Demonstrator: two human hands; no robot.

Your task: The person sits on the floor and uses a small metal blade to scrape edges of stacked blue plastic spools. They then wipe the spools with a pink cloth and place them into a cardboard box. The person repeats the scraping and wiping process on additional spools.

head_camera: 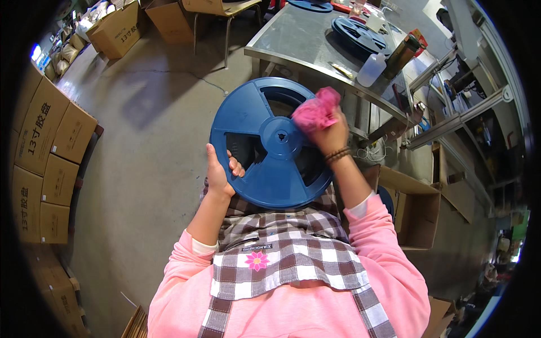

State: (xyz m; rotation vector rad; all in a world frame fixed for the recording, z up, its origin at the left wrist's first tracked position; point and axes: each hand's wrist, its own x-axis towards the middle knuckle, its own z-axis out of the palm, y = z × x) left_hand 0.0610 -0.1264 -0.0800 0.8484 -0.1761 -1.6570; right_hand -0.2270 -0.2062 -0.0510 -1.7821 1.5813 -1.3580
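A blue plastic reel (pixel 243 112) with three cut-out windows is held up in front of my lap, its flat face towards me. My left hand (pixel 222 171) grips its lower left rim, with the thumb outside and the fingers curled through a window. A crumpled pink cloth (pixel 315 112) is bunched in my right hand (pixel 331 135), which lies over the reel's upper right side. Hand and cloth are blurred. The cloth covers part of the rim and the face there. At the reel's centre is a round hub with a small dark hole.
Ahead on the right stands a metal-topped table (pixel 291 36) bearing stacked blue reels (pixel 359 34), a white plastic bottle (pixel 372 69) and a dark bottle (pixel 401 55). An open cardboard box (pixel 418 219) sits at my right. Stacked cartons (pixel 42 126) line the left; a chair (pixel 211 8) is ahead.
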